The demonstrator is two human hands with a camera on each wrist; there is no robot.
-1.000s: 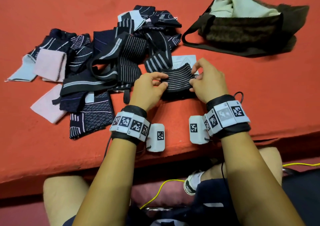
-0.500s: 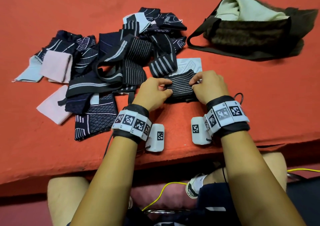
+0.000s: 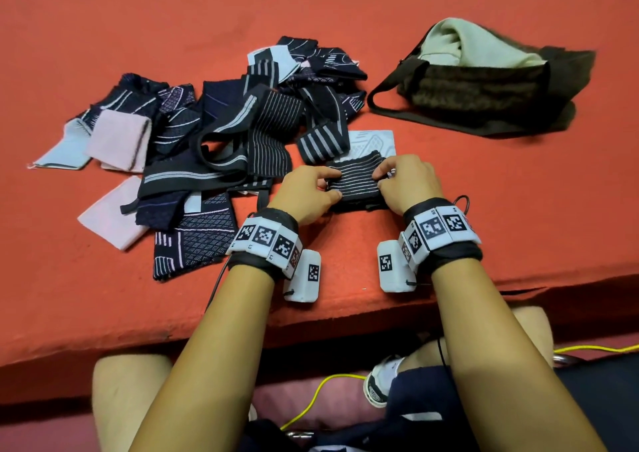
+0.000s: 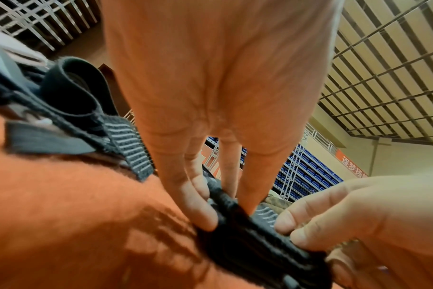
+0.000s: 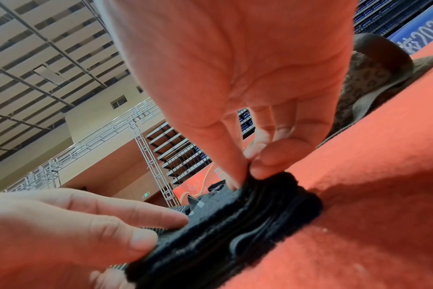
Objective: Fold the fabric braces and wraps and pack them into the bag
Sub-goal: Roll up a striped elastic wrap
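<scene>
red table (image 3: 484, 192) | on it – wrap pile (image 3: 221, 147), folded wrap (image 3: 356, 183), bag (image 3: 484, 88)

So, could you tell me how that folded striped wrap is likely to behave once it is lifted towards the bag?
Folded striped wrap: probably soft, light. Its stacked layers, seen from the right wrist, may spring open unless left hand and right hand pinch both ends. Fuzzy edges suggest little slipping.

An orange-red felt tabletop (image 3: 484, 209) fills the head view. Above, a slatted grid ceiling (image 4: 383, 78), white metal trusses (image 5: 146, 148), beige walls and blue stadium seats (image 4: 307, 170).
</scene>
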